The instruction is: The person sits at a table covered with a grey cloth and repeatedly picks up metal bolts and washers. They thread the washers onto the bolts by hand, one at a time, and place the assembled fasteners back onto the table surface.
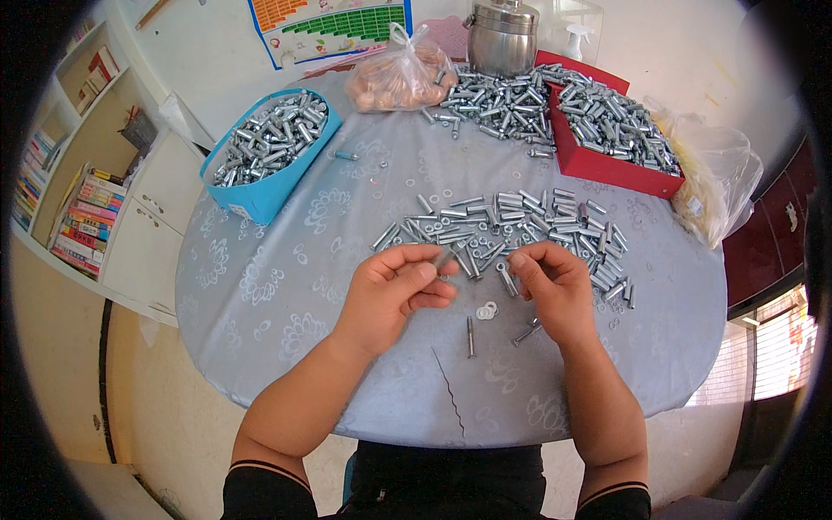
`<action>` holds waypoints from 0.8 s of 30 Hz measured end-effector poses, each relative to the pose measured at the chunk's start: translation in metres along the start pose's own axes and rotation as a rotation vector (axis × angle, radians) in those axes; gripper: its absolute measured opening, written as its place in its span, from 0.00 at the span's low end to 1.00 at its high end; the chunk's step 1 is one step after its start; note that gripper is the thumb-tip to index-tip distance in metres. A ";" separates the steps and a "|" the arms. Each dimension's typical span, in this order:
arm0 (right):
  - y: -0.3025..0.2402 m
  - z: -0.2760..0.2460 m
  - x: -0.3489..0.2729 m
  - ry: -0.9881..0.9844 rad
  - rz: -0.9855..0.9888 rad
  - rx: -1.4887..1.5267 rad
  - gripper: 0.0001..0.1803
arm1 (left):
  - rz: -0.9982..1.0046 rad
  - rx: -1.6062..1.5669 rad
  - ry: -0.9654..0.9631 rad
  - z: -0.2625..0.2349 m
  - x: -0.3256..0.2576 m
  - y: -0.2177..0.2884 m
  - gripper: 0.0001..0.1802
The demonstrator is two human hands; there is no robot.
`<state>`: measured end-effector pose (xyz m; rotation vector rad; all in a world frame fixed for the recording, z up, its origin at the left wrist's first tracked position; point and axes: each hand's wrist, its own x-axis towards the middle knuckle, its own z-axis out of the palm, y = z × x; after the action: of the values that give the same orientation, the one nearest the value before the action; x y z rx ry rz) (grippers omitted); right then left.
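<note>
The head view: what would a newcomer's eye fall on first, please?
Probably the shiny heap of metal bolts just beyond the left hand and right hand, on the grey tablecloth. Next, the bright blue container toward the back left and the red box at the back right, both full of similar metal pieces.

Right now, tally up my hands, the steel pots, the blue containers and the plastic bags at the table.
Left hand and right hand: 2
Steel pot: 1
Blue container: 1
Back plastic bag and right-side plastic bag: 2
Total: 6
</note>
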<state>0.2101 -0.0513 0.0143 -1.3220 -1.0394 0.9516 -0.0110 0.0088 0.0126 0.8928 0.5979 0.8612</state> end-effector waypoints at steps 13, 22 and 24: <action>0.007 0.004 0.003 -0.089 -0.485 -0.560 0.07 | 0.031 -0.563 -0.152 -0.016 0.006 -0.005 0.14; 0.013 0.028 0.002 -0.228 -0.741 -1.097 0.14 | 0.088 -0.558 -0.065 -0.023 0.013 0.002 0.13; 0.009 0.028 0.002 -0.247 -0.728 -1.103 0.14 | 0.089 -0.546 -0.054 -0.024 0.013 0.002 0.13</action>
<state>0.1841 -0.0410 0.0051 -1.4623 -2.2077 -0.0996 -0.0230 0.0302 0.0012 0.4454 0.2524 1.0124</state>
